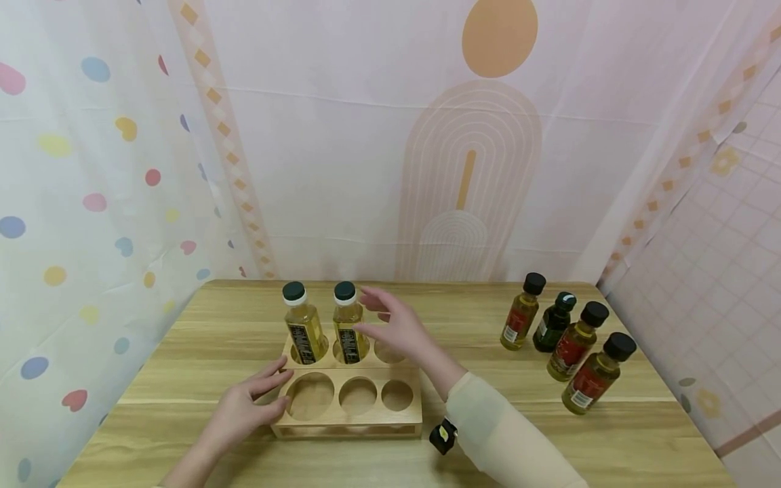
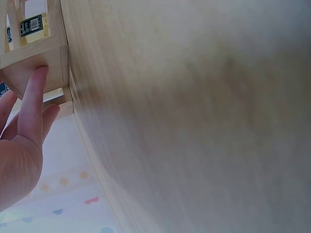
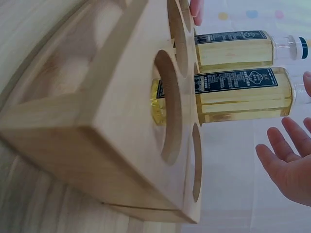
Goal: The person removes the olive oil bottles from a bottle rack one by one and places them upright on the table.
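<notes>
A two-tier wooden bottle rack (image 1: 412, 412) with round holes sits on the table. Two clear bottles of yellow oil with dark green caps stand in its back row: a left oil bottle (image 1: 302, 318) and a middle oil bottle (image 1: 346, 316). My right hand (image 1: 399, 329) is beside the middle bottle, thumb and fingers spread; in the right wrist view its fingers (image 3: 278, 145) are apart from the glass. My left hand (image 1: 244, 410) rests its extended fingers against the rack's left end, and the left wrist view shows a fingertip touching the side panel (image 2: 53, 77).
At the table's right stand three black-capped oil bottles with red labels, among them a front bottle (image 1: 590, 385), and a small dark green bottle (image 1: 554, 327). A small black object (image 1: 443, 436) is by the right sleeve. Patterned curtains (image 1: 342, 169) surround the table.
</notes>
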`<action>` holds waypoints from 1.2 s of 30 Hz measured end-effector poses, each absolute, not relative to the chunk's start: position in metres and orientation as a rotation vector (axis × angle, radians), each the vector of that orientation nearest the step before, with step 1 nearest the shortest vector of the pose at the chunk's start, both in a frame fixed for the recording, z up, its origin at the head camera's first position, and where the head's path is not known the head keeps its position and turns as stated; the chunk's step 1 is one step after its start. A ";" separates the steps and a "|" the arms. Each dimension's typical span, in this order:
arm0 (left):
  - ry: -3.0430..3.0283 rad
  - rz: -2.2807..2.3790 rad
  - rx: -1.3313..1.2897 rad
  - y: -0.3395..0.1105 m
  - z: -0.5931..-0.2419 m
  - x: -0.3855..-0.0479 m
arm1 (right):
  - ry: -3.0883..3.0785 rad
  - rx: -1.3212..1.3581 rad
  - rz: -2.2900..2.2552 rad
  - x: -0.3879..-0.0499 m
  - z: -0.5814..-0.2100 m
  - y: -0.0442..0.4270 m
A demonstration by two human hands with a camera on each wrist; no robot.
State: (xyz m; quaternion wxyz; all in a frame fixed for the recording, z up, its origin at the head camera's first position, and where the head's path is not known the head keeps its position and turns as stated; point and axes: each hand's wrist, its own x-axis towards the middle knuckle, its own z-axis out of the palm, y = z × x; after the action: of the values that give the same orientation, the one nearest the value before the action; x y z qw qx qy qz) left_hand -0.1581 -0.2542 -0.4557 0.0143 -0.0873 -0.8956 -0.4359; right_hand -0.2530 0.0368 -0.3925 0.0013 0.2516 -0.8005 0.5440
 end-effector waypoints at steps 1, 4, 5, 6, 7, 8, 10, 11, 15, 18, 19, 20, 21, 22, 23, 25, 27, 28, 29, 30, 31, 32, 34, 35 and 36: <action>-2.788 -1.357 -0.272 -0.254 -0.456 -0.158 | -2.512 0.788 1.708 -0.254 -0.392 0.036; -2.789 -1.360 -0.271 -0.254 -0.456 -0.158 | -2.515 0.778 1.706 -0.256 -0.390 0.032; -2.787 -1.367 -0.271 -0.255 -0.456 -0.158 | -2.511 0.774 1.719 -0.256 -0.388 0.031; -2.786 -1.370 -0.271 -0.255 -0.456 -0.158 | -2.512 0.768 1.730 -0.257 -0.387 0.030; -2.785 -1.373 -0.270 -0.255 -0.456 -0.159 | -2.510 0.764 1.736 -0.257 -0.386 0.028; -2.783 -1.375 -0.271 -0.255 -0.456 -0.159 | -2.508 0.760 1.747 -0.257 -0.384 0.027; -2.781 -1.379 -0.272 -0.255 -0.457 -0.159 | -2.501 0.749 1.759 -0.257 -0.381 0.024; -2.780 -1.382 -0.272 -0.255 -0.457 -0.159 | -2.501 0.744 1.760 -0.257 -0.380 0.022; -2.779 -1.394 -0.271 -0.255 -0.457 -0.159 | -2.485 0.720 1.766 -0.257 -0.376 0.017; -2.780 -1.395 -0.270 -0.255 -0.458 -0.159 | -2.473 0.698 1.775 -0.257 -0.375 0.014; -2.781 -1.394 -0.270 -0.255 -0.458 -0.159 | -2.470 0.692 1.780 -0.257 -0.375 0.013; -2.781 -1.393 -0.269 -0.255 -0.458 -0.159 | -2.468 0.686 1.782 -0.256 -0.374 0.013; -2.781 -1.392 -0.268 -0.255 -0.458 -0.159 | -2.466 0.681 1.785 -0.256 -0.374 0.012; -2.781 -1.390 -0.269 -0.255 -0.458 -0.159 | -2.462 0.678 1.789 -0.256 -0.374 0.011; -2.781 -1.386 -0.267 -0.255 -0.458 -0.159 | -2.459 0.672 1.791 -0.256 -0.375 0.011; -2.780 -1.379 -0.269 -0.255 -0.458 -0.159 | -2.446 0.665 1.801 -0.256 -0.375 0.010; -2.778 -1.373 -0.272 -0.255 -0.458 -0.159 | -2.430 0.658 1.811 -0.256 -0.375 0.009; -2.778 -1.368 -0.273 -0.255 -0.458 -0.159 | -2.425 0.654 1.811 -0.256 -0.375 0.008; -2.778 -1.363 -0.274 -0.255 -0.458 -0.159 | -2.420 0.648 1.811 -0.257 -0.376 0.008; -2.779 -1.361 -0.276 -0.255 -0.458 -0.159 | -2.417 0.643 1.812 -0.257 -0.376 0.008; -2.780 -1.358 -0.277 -0.255 -0.458 -0.159 | -2.415 0.638 1.813 -0.257 -0.376 0.008; -2.781 -1.357 -0.277 -0.255 -0.458 -0.159 | -2.414 0.634 1.811 -0.257 -0.376 0.008; -2.784 -1.354 -0.280 -0.255 -0.458 -0.159 | -2.415 0.630 1.805 -0.257 -0.376 0.008; -2.784 -1.354 -0.282 -0.255 -0.458 -0.159 | -2.414 0.629 1.803 -0.257 -0.376 0.008; -2.785 -1.353 -0.282 -0.255 -0.457 -0.159 | -2.415 0.631 1.799 -0.256 -0.376 0.008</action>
State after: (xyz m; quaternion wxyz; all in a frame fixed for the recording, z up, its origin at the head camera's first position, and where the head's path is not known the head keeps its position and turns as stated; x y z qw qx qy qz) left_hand -0.1591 -0.2552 -0.4574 0.0163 -0.0908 -0.8956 -0.4352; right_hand -0.2562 0.0080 -0.3757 0.0321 0.2050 -0.7845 0.5844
